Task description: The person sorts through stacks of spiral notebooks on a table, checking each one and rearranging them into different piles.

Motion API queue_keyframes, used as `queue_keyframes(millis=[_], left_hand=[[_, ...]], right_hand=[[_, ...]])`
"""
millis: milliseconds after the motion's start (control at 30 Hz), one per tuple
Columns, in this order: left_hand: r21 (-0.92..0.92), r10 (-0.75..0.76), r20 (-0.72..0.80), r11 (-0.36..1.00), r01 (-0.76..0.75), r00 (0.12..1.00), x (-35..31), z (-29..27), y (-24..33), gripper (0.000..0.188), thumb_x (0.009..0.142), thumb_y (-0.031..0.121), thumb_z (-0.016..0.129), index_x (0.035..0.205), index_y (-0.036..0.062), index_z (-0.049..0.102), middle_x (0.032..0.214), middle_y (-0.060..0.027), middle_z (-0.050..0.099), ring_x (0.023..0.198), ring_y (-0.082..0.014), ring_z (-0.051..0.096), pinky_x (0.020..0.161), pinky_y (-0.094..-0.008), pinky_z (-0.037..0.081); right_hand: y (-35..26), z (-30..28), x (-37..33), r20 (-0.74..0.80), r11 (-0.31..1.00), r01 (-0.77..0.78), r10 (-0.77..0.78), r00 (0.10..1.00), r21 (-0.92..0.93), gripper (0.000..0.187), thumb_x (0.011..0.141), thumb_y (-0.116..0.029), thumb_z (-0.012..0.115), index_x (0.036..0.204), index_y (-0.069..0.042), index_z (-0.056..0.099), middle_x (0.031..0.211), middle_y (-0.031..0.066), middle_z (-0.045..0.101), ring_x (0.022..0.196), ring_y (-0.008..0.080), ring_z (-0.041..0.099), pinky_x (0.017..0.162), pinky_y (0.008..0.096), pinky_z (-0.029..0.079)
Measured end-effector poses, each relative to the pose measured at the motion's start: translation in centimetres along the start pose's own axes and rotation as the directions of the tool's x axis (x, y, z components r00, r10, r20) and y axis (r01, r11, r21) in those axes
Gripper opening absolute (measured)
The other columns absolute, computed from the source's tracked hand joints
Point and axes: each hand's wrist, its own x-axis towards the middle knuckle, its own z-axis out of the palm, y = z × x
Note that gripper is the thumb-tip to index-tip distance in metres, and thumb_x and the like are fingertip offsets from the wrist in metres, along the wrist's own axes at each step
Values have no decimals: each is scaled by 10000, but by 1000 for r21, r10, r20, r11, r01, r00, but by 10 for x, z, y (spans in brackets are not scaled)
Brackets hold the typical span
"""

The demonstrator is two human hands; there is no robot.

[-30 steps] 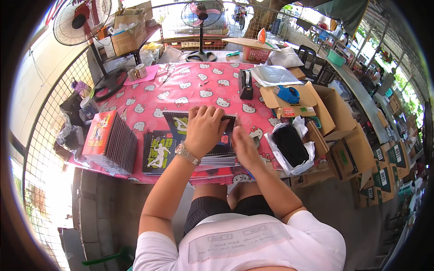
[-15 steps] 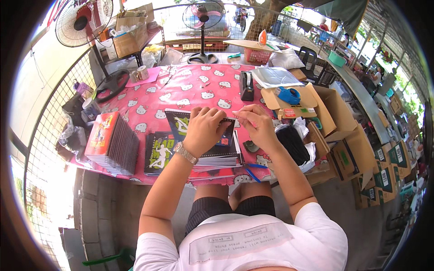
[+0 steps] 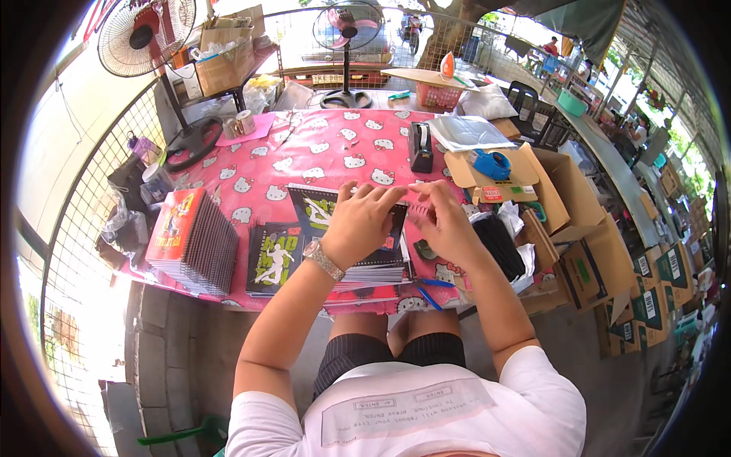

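Note:
My left hand (image 3: 364, 225) is closed over the upper right part of a dark notebook (image 3: 311, 207), which it holds tilted above a pile of loose notebooks (image 3: 373, 273). At that notebook's right end a thin spiral binding coil (image 3: 417, 207) sticks out along its punched edge. My right hand (image 3: 448, 225) pinches around the coil, with its thumb and forefinger curled. Left of the pile lie other dark notebooks (image 3: 272, 259) with a white player figure. Blue-handled pliers (image 3: 430, 295) rest at the near table edge, below my right hand.
A tall stack of spiral notebooks (image 3: 194, 240) with orange-red covers stands at left. Right are black coils (image 3: 496, 244) in white wrapping, open cardboard boxes (image 3: 567, 190) and a blue tape dispenser (image 3: 491, 164). A black tape dispenser (image 3: 420, 146) and a standing fan (image 3: 346, 95) are farther back.
My right hand has opened its pinch a little and shifted right, and more of the coil shows between my hands. My left hand stays on the notebook. The whole view has shifted slightly.

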Motion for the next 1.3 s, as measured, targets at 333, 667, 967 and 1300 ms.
queue_keyframes(millis=[333, 667, 967, 1300], left_hand=[[-133, -113, 36, 984, 117, 993, 4, 6, 0, 237, 857, 208, 718, 1055, 119, 623, 957, -52, 673, 982, -284, 633, 1016, -442, 387], [12, -85, 3, 996, 84, 996, 1, 10, 0, 208, 909, 238, 676, 1065, 113, 621, 984, -57, 679, 1014, -275, 618, 1027, -451, 377], [-54, -13, 47, 998, 15, 999, -5, 1, -4, 231, 925, 222, 654, 1112, 112, 576, 994, -64, 677, 991, -276, 617, 997, -446, 383], [-142, 86, 108, 987, -70, 990, -14, -7, -20, 210, 914, 291, 682, 1034, 133, 614, 959, -17, 673, 1007, -263, 621, 1052, -470, 363]], right_hand=[[-3, -9, 10, 69, 947, 173, -160, 985, -272, 285, 876, -63, 702, 1141, -42, 600, 926, 151, 671, 907, 366, 669, 805, 443, 517], [4, -6, 14, 111, 991, 10, 5, 994, -133, 283, 900, -100, 697, 1166, -52, 616, 876, 161, 688, 854, 361, 669, 784, 440, 513], [-2, -17, 16, 333, 985, -174, 160, 929, 12, 348, 941, -191, 677, 1239, -53, 562, 971, 225, 691, 832, 292, 714, 755, 404, 541], [231, 133, -116, 64, 590, -262, 472, 879, -764, 592, 872, -503, 706, 1188, -20, 573, 1477, 331, 420, 1423, 485, 346, 1126, 546, 373]])
